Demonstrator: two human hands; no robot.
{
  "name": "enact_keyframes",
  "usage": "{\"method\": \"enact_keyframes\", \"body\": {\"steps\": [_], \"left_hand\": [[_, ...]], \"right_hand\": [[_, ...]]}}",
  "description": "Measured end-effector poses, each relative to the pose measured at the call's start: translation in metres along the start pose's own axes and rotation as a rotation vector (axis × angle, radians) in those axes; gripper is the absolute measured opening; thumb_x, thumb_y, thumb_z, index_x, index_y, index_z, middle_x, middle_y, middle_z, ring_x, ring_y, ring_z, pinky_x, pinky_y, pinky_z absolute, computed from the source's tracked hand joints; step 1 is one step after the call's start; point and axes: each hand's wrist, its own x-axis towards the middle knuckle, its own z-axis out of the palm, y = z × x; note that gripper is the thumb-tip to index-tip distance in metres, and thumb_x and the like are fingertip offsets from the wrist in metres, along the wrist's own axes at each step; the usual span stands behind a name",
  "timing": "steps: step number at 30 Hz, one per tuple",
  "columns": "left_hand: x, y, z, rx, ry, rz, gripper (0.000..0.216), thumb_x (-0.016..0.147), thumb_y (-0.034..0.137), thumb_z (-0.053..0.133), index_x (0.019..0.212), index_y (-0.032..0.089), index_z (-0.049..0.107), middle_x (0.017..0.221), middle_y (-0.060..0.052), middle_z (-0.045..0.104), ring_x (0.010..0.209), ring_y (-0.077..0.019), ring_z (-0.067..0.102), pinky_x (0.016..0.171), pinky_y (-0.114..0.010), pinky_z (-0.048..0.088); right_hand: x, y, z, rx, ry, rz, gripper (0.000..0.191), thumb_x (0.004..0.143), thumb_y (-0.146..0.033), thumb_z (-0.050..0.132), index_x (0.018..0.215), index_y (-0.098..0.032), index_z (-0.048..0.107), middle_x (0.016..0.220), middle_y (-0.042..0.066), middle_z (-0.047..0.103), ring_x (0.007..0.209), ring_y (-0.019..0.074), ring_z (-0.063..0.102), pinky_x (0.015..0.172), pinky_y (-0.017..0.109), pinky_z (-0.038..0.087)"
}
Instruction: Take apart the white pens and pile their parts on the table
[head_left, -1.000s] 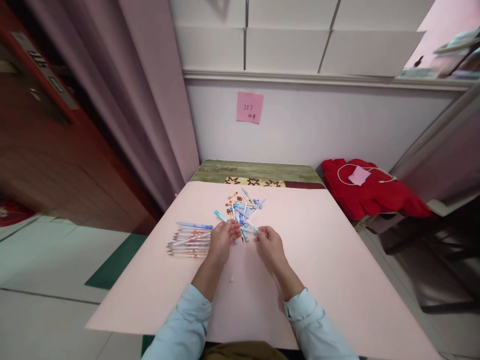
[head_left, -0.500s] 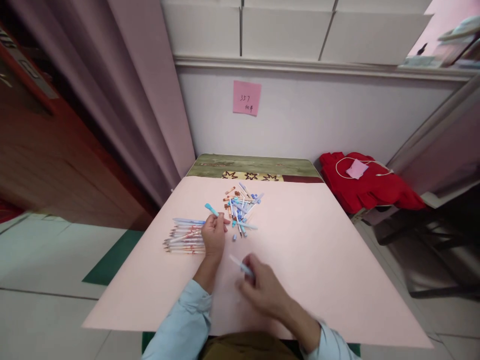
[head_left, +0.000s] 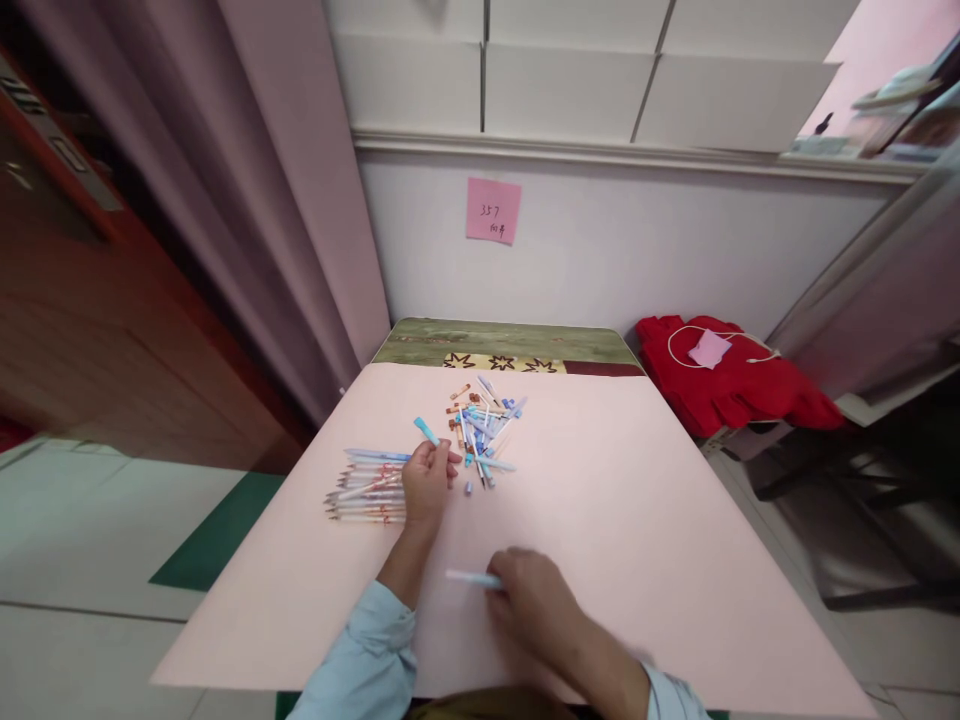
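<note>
My left hand [head_left: 424, 484] is closed around a light blue pen piece [head_left: 427, 431] that sticks up and away from the fingers. It rests just right of a neat row of pens [head_left: 366, 488] on the pink table cover [head_left: 615, 520]. My right hand [head_left: 534, 602] is nearer to me, closed on a thin pale blue pen part [head_left: 471, 578] that points left. A loose heap of pen parts [head_left: 480, 420] in blue, white and brown lies beyond both hands.
A small blue cap [head_left: 468, 488] lies alone by the heap. The table's patterned top [head_left: 510, 345] shows at the far edge, against a wall with a pink note [head_left: 493, 211]. A red cloth [head_left: 731, 385] lies on a seat to the right. A curtain [head_left: 300, 200] hangs at the left.
My right hand has pulled back from the heap toward me with the thin pale blue part in it. My left hand stays by the row, holding its blue piece.
</note>
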Motion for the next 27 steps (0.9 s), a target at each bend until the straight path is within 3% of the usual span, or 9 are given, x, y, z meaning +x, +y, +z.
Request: {"method": "enact_keyframes", "body": {"steps": [6, 10, 14, 17, 20, 22, 27], "left_hand": [[-0.006, -0.001, 0.014, -0.005, -0.038, -0.062, 0.026, 0.078, 0.043, 0.059, 0.080, 0.019, 0.050, 0.061, 0.000, 0.065, 0.040, -0.0091, 0.049, 0.037, -0.019, 0.038], [-0.005, -0.002, 0.015, 0.025, -0.084, -0.041, 0.029, 0.077, 0.044, 0.062, 0.078, 0.019, 0.049, 0.061, 0.000, 0.064, 0.041, -0.0089, 0.050, 0.036, -0.018, 0.037], [0.007, 0.002, 0.021, -0.060, -0.014, -0.076, 0.031, 0.075, 0.045, 0.064, 0.080, 0.018, 0.051, 0.065, -0.001, 0.066, 0.045, -0.0102, 0.055, 0.040, -0.020, 0.045], [0.016, 0.006, 0.041, -0.206, 0.053, -0.134, 0.031, 0.075, 0.044, 0.063, 0.083, 0.016, 0.054, 0.073, -0.005, 0.068, 0.052, -0.0118, 0.061, 0.050, -0.026, 0.052], [0.015, 0.007, 0.064, -0.311, 0.024, -0.109, 0.030, 0.070, 0.041, 0.071, 0.079, 0.014, 0.059, 0.080, -0.005, 0.068, 0.065, -0.0122, 0.064, 0.063, -0.026, 0.054], [0.011, 0.006, 0.074, -0.334, -0.027, -0.074, 0.030, 0.068, 0.040, 0.075, 0.077, 0.014, 0.063, 0.074, -0.002, 0.066, 0.066, -0.0119, 0.063, 0.064, -0.024, 0.052], [0.006, 0.000, 0.068, -0.264, -0.172, -0.036, 0.029, 0.071, 0.041, 0.074, 0.073, 0.014, 0.067, 0.062, 0.002, 0.061, 0.056, -0.0090, 0.054, 0.058, -0.022, 0.044]], "right_hand": [[0.101, 0.050, -0.049, 0.374, 0.545, 0.231, 0.016, 0.079, -0.025, 0.057, 0.068, -0.018, 0.067, 0.066, 0.005, 0.067, 0.063, 0.0167, 0.057, 0.060, 0.025, 0.033], [0.143, 0.060, -0.044, 0.478, 0.596, 0.215, 0.021, 0.079, -0.029, 0.055, 0.068, -0.018, 0.069, 0.062, 0.003, 0.067, 0.060, 0.0169, 0.057, 0.058, 0.024, 0.034], [0.147, 0.064, -0.025, 0.630, 0.681, 0.213, 0.035, 0.084, -0.044, 0.049, 0.081, -0.017, 0.072, 0.071, 0.004, 0.070, 0.067, 0.0182, 0.061, 0.061, 0.024, 0.040], [0.143, 0.065, -0.015, 0.864, 0.795, 0.243, 0.039, 0.082, -0.050, 0.052, 0.080, -0.015, 0.070, 0.075, 0.005, 0.070, 0.070, 0.0186, 0.061, 0.064, 0.025, 0.043], [0.140, 0.056, -0.011, 1.045, 0.791, 0.194, 0.040, 0.081, -0.052, 0.055, 0.074, -0.015, 0.066, 0.070, 0.004, 0.067, 0.063, 0.0160, 0.056, 0.061, 0.024, 0.043], [0.138, 0.045, -0.011, 1.135, 0.733, 0.118, 0.043, 0.082, -0.056, 0.055, 0.070, -0.015, 0.063, 0.064, 0.002, 0.062, 0.058, 0.0143, 0.053, 0.057, 0.023, 0.042], [0.136, 0.026, -0.015, 1.230, 0.583, 0.032, 0.048, 0.080, -0.059, 0.057, 0.060, -0.016, 0.058, 0.049, -0.004, 0.048, 0.048, 0.0102, 0.041, 0.048, 0.022, 0.033]]}}
